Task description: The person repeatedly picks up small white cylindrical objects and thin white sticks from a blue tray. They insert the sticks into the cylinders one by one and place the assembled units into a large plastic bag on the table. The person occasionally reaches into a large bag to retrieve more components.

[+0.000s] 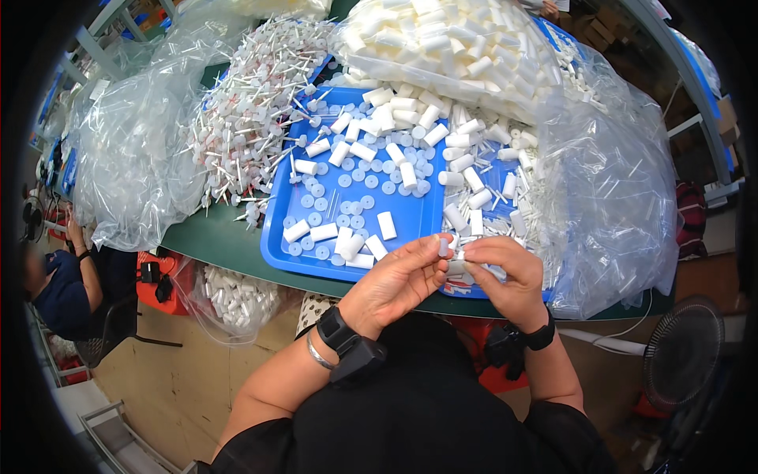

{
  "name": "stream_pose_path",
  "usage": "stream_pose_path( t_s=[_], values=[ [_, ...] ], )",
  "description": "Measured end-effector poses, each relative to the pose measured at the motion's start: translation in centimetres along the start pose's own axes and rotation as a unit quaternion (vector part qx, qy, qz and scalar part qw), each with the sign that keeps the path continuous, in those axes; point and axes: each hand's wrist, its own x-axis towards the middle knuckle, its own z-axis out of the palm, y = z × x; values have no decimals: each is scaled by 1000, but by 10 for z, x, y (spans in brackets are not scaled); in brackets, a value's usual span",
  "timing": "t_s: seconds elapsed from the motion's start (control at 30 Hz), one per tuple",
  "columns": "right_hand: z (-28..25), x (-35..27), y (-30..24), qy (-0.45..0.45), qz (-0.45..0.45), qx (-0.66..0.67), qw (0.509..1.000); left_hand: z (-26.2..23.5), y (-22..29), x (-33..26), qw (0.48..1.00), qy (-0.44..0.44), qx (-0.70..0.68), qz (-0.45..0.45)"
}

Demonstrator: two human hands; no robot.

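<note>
Blue and partly bare, the tray [422, 213] gave open room toward its near right. By that corner the left hand [399, 276] pinched a pale disc [444, 246]; the right hand [513, 276] gripped a small white piece [462, 255] just beside it. White tubes [386, 226] lay left; a clear bag [616, 197] crowded the table's [213, 246] near right edge.

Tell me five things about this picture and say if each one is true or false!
1. The left hand holds nothing. False: it pinches a small pale piece.
2. The tray with the pale discs in it is blue. True.
3. The fan is at the picture's left. False: it is at the right.
4. A silver bracelet is on the left arm. True.
5. No white cylinders lie in that tray. False: many do.
</note>
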Motion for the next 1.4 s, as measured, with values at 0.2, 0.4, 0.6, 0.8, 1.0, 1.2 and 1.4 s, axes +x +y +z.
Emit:
stream_pose_path(
  t_s=[0.2,0.4,0.6,0.8,1.0,1.2,1.4],
  values=[
    [3,3,-5,-3,3,-112,994,4,-3,-1,998,25,59,16],
    [11,-2,-11,-43,329,122,936,-3,-9,2,996,13,75,41],
    [18,-6,1,-9,412,327,850,-4,-10,2,992,-9,113,48],
    [21,-1,-12,-25,353,169,920,1,-5,0,995,21,92,42],
    [-21,8,6,4,297,104,949,2,19,-9,970,65,182,146],
    [-47,-3,38,-171,46,-304,936,12,30,-13,959,133,178,176],
    [-19,-1,41,-194,-7,-312,930,2,23,-8,959,117,193,172]
  ],
)
